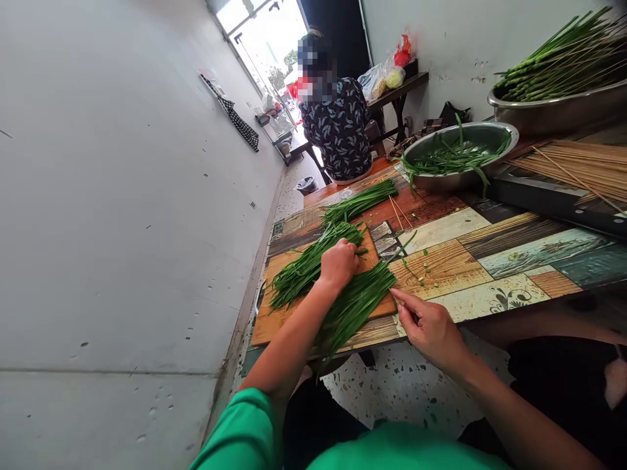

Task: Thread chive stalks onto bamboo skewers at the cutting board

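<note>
My left hand [340, 264] has its fingers curled over the stem ends of a pile of green garlic chives [313, 264] on a wooden cutting board [274, 324]. Nearer to me, a flat fan of chives [355, 303] lies across the board's near edge, its leaf tips hanging over. At the right corner of that fan, my right hand [428, 326] is closed in a pinch. What sits between its fingertips is too small to make out. Another bundle of chives [362, 201] rests on the table beyond the board.
On the patterned table [441, 261], a metal bowl [507, 147] holds loose chives. A larger basin [533, 117] holds long green stalks on sticks. Bamboo skewers [582, 166] and a black-handled tool [553, 199] lie at right. A person [337, 130] sits beyond, back turned.
</note>
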A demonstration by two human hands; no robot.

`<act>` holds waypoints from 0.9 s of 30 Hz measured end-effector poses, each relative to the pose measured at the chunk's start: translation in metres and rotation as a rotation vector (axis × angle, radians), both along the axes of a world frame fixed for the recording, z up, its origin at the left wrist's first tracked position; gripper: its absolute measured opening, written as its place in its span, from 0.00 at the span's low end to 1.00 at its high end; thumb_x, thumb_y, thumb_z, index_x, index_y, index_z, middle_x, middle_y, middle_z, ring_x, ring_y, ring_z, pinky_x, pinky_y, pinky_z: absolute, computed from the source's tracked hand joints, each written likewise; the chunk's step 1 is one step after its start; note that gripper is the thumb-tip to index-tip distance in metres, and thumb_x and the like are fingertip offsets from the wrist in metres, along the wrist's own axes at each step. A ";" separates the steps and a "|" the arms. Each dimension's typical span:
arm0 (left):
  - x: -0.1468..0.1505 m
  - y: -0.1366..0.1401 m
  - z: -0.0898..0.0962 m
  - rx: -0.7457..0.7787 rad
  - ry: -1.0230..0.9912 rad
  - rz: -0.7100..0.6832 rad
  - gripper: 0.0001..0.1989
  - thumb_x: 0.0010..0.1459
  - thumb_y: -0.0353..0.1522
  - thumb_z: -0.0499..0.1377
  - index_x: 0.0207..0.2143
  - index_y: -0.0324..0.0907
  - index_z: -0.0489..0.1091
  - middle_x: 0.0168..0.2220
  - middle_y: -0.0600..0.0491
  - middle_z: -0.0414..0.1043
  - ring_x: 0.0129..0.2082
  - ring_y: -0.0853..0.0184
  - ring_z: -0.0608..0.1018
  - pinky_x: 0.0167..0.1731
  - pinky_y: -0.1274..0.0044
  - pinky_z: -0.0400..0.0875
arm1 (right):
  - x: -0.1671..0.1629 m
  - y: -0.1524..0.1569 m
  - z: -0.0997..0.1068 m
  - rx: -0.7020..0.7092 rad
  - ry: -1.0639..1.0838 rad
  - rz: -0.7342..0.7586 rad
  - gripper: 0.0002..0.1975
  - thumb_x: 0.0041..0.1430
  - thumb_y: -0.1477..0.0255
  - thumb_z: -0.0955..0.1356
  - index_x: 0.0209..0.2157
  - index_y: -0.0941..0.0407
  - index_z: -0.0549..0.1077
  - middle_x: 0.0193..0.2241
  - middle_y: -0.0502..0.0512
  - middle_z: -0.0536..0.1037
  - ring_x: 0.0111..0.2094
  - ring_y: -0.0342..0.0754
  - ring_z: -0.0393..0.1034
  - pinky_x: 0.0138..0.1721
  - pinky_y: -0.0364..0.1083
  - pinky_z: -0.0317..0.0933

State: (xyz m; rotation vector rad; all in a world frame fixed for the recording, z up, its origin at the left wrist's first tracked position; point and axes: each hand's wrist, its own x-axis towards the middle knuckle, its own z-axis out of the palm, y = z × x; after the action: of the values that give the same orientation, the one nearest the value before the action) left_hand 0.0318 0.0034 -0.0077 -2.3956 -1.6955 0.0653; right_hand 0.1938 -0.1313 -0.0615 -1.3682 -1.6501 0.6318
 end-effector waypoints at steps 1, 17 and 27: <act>-0.003 -0.001 0.001 0.002 -0.046 -0.022 0.11 0.57 0.31 0.52 0.35 0.40 0.74 0.39 0.47 0.72 0.35 0.64 0.76 0.30 0.76 0.66 | 0.000 0.000 0.000 -0.001 0.002 0.000 0.19 0.58 0.72 0.59 0.46 0.61 0.75 0.26 0.55 0.80 0.24 0.46 0.73 0.22 0.42 0.65; -0.006 -0.002 -0.001 -0.153 -0.618 -0.004 0.12 0.54 0.30 0.57 0.38 0.39 0.78 0.32 0.51 0.79 0.30 0.69 0.76 0.37 0.78 0.68 | 0.000 0.000 0.001 0.055 0.022 0.011 0.20 0.59 0.73 0.59 0.47 0.66 0.74 0.31 0.60 0.81 0.28 0.47 0.75 0.24 0.41 0.65; -0.006 -0.002 0.000 -0.203 -0.747 0.041 0.10 0.53 0.30 0.59 0.36 0.38 0.78 0.29 0.52 0.78 0.28 0.71 0.75 0.33 0.80 0.67 | 0.000 0.001 -0.003 0.093 0.010 -0.016 0.19 0.59 0.73 0.60 0.46 0.63 0.75 0.27 0.58 0.80 0.27 0.47 0.75 0.24 0.41 0.67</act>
State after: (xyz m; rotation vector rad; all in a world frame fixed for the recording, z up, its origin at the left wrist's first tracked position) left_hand 0.0258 0.0016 -0.0081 -2.7315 -2.1022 -0.7796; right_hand 0.1937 -0.1307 -0.0650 -1.3077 -1.6385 0.5450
